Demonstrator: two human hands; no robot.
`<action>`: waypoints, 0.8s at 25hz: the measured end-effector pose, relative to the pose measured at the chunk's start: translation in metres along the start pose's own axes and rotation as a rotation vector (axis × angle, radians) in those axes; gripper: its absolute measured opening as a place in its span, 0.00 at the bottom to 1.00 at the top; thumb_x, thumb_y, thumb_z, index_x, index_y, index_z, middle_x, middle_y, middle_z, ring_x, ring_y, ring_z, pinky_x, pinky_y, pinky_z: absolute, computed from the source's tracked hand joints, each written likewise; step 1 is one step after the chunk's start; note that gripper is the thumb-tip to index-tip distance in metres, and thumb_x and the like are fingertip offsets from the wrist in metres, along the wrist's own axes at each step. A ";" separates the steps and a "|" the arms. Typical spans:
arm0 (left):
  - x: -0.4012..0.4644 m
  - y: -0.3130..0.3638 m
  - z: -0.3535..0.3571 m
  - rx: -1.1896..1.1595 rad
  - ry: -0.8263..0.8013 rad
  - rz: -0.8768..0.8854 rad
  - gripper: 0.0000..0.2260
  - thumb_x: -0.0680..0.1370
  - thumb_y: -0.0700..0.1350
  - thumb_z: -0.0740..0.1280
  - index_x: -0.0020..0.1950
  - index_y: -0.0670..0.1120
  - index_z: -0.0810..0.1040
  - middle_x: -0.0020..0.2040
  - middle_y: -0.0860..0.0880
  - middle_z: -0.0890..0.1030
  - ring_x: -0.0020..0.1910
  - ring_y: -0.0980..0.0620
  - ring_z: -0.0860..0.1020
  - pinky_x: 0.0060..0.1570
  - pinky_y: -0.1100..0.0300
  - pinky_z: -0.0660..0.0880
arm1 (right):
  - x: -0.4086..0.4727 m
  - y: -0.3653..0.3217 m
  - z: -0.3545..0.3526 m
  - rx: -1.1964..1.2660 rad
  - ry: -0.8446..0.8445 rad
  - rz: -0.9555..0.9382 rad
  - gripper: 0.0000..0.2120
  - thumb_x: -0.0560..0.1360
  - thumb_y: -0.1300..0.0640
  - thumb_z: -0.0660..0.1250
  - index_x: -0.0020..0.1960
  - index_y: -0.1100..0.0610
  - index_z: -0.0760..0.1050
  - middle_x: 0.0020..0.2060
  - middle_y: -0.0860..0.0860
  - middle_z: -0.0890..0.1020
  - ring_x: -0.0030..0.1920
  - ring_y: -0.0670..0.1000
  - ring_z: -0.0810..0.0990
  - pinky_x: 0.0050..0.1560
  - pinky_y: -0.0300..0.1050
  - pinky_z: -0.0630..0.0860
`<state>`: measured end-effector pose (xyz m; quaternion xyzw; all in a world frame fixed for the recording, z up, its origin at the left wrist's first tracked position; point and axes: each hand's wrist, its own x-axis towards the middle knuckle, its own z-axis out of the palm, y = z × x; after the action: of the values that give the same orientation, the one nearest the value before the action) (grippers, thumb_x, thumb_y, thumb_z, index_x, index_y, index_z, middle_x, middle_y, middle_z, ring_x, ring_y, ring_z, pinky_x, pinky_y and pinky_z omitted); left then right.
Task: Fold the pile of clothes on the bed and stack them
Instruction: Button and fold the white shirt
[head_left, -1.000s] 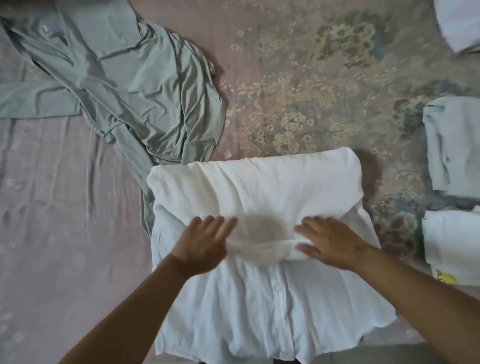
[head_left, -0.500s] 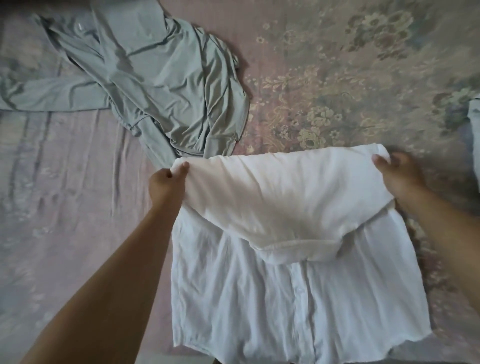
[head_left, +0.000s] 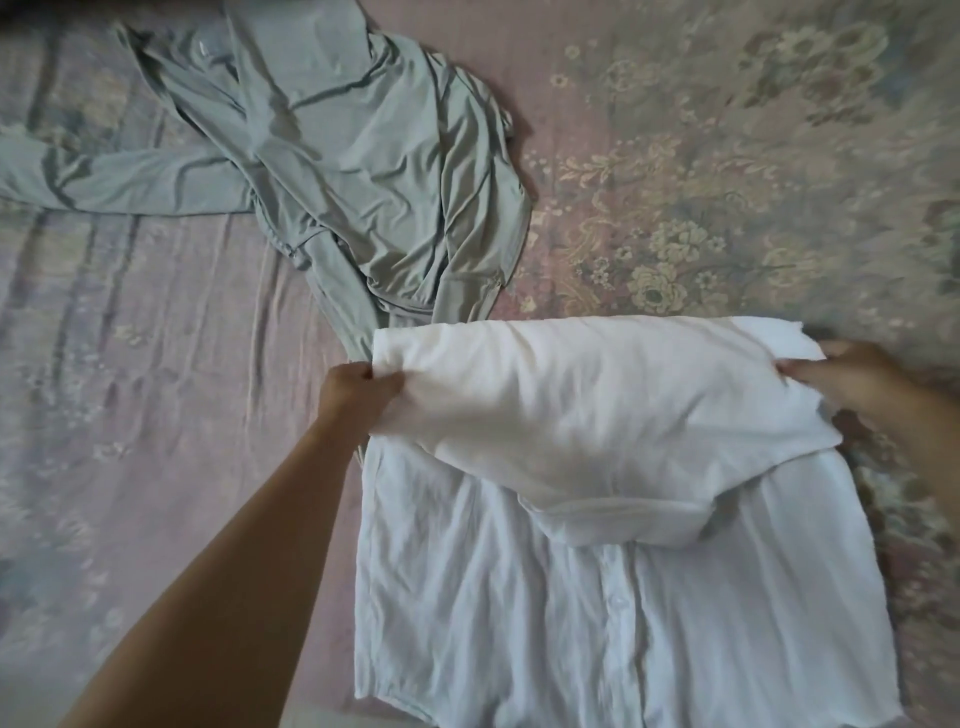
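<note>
Shirt (head_left: 597, 545) mid-fold: your left hand (head_left: 358, 392) and right hand (head_left: 841, 379) pinch its folded edge; next, draw it toward the hem.

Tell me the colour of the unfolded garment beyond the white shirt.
Sage green garment, plain, seen in the head view.

- No text, label, brand, number or sign can be read anywhere in the head view.
- The white button-up shirt (head_left: 597, 597) in the lower right of the frame shows only plain cloth and small buttons.
- The grey-green garment (head_left: 353, 171) in the upper left bears no legible marking.
- The bedsheet (head_left: 727, 156) carries a floral pattern only, no writing.
</note>
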<state>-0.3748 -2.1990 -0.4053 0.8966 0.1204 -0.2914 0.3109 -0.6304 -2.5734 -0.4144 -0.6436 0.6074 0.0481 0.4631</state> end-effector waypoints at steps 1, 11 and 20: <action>0.002 0.005 -0.001 -0.030 0.014 -0.018 0.15 0.74 0.46 0.69 0.30 0.45 0.70 0.29 0.48 0.70 0.32 0.48 0.72 0.31 0.61 0.69 | -0.004 -0.006 0.001 -0.015 0.007 -0.015 0.19 0.74 0.57 0.71 0.61 0.65 0.75 0.53 0.62 0.80 0.44 0.55 0.76 0.47 0.47 0.70; 0.034 0.021 0.004 -0.125 0.113 0.238 0.12 0.77 0.46 0.67 0.37 0.42 0.72 0.30 0.49 0.65 0.30 0.53 0.63 0.27 0.63 0.59 | 0.028 -0.028 0.009 0.268 0.047 0.001 0.34 0.70 0.43 0.72 0.71 0.56 0.67 0.64 0.55 0.75 0.57 0.53 0.76 0.64 0.52 0.71; 0.061 0.059 0.017 -0.286 0.422 0.357 0.06 0.79 0.44 0.62 0.42 0.47 0.71 0.41 0.49 0.70 0.42 0.54 0.66 0.37 0.67 0.64 | 0.078 -0.060 0.021 0.442 0.202 -0.170 0.27 0.76 0.53 0.68 0.72 0.58 0.66 0.59 0.48 0.74 0.54 0.45 0.73 0.54 0.39 0.73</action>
<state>-0.3100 -2.2539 -0.4238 0.8914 0.0626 -0.0197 0.4484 -0.5504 -2.6267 -0.4431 -0.5771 0.5900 -0.1894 0.5319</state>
